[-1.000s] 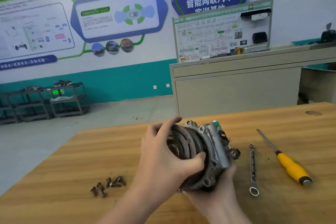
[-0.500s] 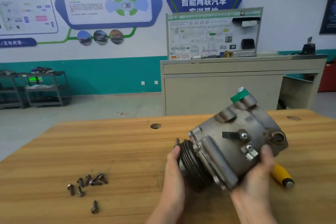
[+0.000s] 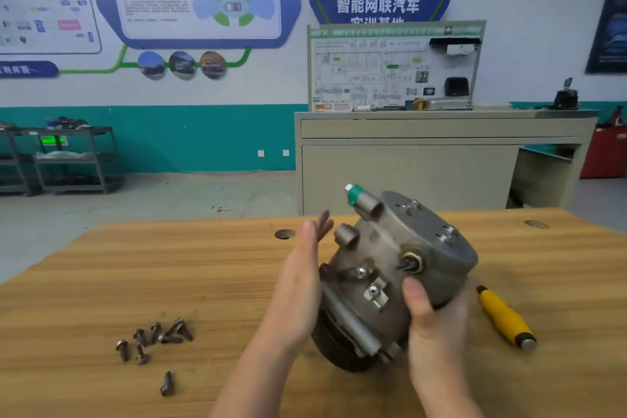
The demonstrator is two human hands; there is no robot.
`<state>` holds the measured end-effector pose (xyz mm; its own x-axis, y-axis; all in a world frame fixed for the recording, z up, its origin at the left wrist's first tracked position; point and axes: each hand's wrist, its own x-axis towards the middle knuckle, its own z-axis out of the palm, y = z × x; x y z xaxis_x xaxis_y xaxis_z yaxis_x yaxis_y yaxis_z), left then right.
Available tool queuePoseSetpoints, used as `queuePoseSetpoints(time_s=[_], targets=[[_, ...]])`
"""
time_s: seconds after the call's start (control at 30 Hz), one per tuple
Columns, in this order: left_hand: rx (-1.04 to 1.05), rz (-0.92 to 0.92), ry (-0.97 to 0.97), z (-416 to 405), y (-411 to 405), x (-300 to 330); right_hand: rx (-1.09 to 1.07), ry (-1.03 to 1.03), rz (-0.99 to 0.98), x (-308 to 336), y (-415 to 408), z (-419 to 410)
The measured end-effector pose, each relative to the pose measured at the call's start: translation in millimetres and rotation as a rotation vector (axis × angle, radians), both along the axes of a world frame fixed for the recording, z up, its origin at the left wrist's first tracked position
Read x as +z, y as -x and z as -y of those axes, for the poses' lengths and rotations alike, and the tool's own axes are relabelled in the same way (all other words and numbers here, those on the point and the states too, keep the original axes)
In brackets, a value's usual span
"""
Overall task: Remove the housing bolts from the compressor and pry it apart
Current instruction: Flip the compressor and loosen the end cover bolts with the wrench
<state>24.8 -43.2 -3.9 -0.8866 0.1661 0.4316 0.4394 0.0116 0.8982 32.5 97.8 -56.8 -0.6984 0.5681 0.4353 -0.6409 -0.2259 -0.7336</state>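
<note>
R hand [image 3: 437, 326] fingers are curled round the rear end of the compressor [image 3: 390, 278], thumb pressed on the casing just below the brass-ringed port [image 3: 412, 263]. L hand [image 3: 298, 285] has its fingers straight and slightly spread, palm flat vs the pulley-side flank; tips are motion-blurred, so whether they touch can't be told.

Change vs half a sec ago: the unit has been rolled further, rear cover now tipped up and toward the camera, pulley end [image 3: 334, 349] down near the bench [image 3: 135, 268]. L hand has come off the pulley rim and opened out. A sec ago the L hand was wrapped over the pulley face. Judgement: this looks like turning the body over to check the seam, w/ bolts already out, so the pry step is likely next; screwdriver isn't yet picked up.

Materials: compressor body is dull grey cast metal, roughly cylindrical, matte, w/ stubby tubular bosses, one capped in green plastic [image 3: 354, 195]. Small bright screws hold a bracket on its side. Pulley is dark and grooved.

Loose bolts [image 3: 152, 339] lie in a cluster well left of the hands, dark steel w/ flanged heads; one bolt [image 3: 166, 383] lies apart nearer the camera. Screwdriver [image 3: 505, 319], yellow handle w/ metal end cap, lies just right of the R hand. Bench is light wood-grain laminate.
</note>
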Motion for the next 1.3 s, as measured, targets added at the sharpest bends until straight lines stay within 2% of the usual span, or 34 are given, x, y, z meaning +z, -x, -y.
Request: queuePoseSetpoints(time_s=[0.07,0.17,0.23,0.33,0.5,0.57,0.63,0.67,0.7,0.77,0.8,0.87,0.93,1.0,1.1,1.23,1.3], targets=[[-0.107,-0.018,-0.080,3,-3,4,-0.096,-0.198,0.007,5,-3,14],[0.008,-0.031,-0.279,14,-3,-10,-0.150,-0.431,0.023,12,-3,29],[0.106,-0.017,-0.382,17,1,-18,-0.083,-0.510,0.100,17,-1,32],[0.242,-0.001,-0.395,14,6,-24,0.024,-0.589,0.186,23,11,26],[0.382,-0.007,-0.348,2,14,-24,0.256,-0.538,0.277,33,33,10],[0.399,-0.004,-0.328,-2,17,-18,0.307,-0.439,0.349,34,40,1],[0.387,-0.011,-0.313,-5,19,-15,0.303,-0.296,0.469,38,49,-18],[0.375,-0.013,-0.299,-6,18,-13,0.219,-0.322,0.570,40,53,-32],[0.362,-0.010,-0.282,-7,18,-13,0.081,-0.481,0.733,40,58,-48],[0.340,-0.006,-0.236,-9,18,-12,-0.196,-0.949,1.102,30,65,-77],[0.327,-0.006,-0.209,-9,18,-13,-0.234,-1.131,1.224,22,66,-84],[0.279,-0.026,-0.152,-8,21,-13,-0.210,-1.344,1.323,6,69,-90],[0.201,-0.042,-0.123,-3,23,-13,-0.198,-1.481,1.333,-4,74,-93],[0.144,-0.025,-0.078,3,21,-11,-0.173,-1.435,1.350,-4,77,-98],[0.152,0.018,-0.052,13,12,-7,-0.026,-1.105,1.261,-5,73,-108],[0.271,-0.106,-0.145,27,-16,13,0.099,-0.625,0.948,11,49,-108],[0.231,-0.162,-0.052,27,-30,33,0.135,-0.422,0.742,33,34,-107]])
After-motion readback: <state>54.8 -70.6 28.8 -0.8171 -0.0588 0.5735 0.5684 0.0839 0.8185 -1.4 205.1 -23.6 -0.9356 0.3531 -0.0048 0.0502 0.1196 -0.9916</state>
